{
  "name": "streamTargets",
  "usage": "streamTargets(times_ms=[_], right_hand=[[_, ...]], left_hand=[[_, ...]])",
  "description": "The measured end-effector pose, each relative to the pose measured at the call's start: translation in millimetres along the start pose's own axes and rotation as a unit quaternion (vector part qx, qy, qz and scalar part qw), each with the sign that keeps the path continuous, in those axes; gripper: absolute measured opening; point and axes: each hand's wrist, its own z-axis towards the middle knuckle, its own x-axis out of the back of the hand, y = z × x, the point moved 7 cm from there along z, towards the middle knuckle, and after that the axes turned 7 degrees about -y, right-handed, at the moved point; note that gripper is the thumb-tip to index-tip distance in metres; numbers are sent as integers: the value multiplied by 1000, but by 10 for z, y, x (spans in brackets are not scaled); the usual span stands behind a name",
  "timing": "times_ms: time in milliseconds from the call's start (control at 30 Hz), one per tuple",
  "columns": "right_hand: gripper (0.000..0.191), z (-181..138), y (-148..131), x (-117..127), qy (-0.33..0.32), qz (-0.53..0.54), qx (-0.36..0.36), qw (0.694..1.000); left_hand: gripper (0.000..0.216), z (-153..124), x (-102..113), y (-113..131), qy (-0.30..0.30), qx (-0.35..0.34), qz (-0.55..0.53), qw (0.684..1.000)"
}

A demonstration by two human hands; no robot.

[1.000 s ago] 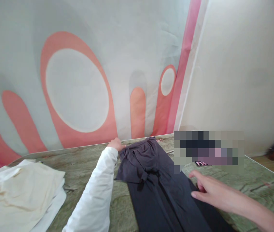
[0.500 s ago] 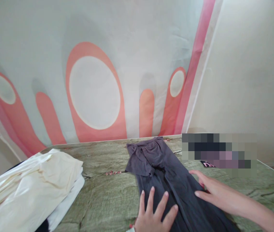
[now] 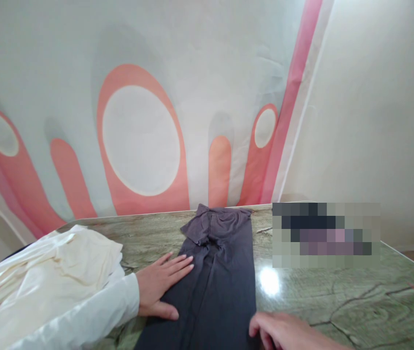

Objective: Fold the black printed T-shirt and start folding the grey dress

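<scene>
Dark grey trousers (image 3: 221, 277) lie lengthwise on the table, their purplish waist end (image 3: 225, 223) at the far edge. A flap of cloth (image 3: 195, 226) sticks out to the left near the waist. My left hand (image 3: 163, 282), in a white sleeve, rests flat on the left side of the trousers with its fingers stretched out. At the lower right edge of the trousers, my right hand (image 3: 279, 328) has its fingers curled in on the cloth. Its thumb is mostly hidden, and the trouser bottoms run out of view.
Cream and white clothes (image 3: 64, 272) are heaped on the left of the table. A pixelated patch (image 3: 325, 236) covers some dark and pink thing at the back right. The green marble-patterned tabletop (image 3: 338, 301) meets a wall with a pink printed backdrop (image 3: 148, 204).
My left hand has moved left and forward onto the left edge of the trousers. My right hand has come nearer along the right edge. The trousers now lie straighter and flatter.
</scene>
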Motion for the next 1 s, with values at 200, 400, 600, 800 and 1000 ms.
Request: streamTargets(times_ms=[200,400,600,800,1000], right_hand=[[21,474,285,893,136,29,40,989],[30,1373,1192,1968,359,4,-8,933],[29,1624,1423,1957,329,7,8,944],[29,1115,1949,1781,293,-29,-41,955],[35,571,2216,1620,269,8,-88,959]], left_hand=[[54,-257,-76,262,116,148,43,981],[63,-246,-281,643,160,166,87,969],[62,-337,-258,186,121,166,54,977],[56,-295,-150,-435,49,135,46,989],[54,-16,142,-935,46,225,91,969]])
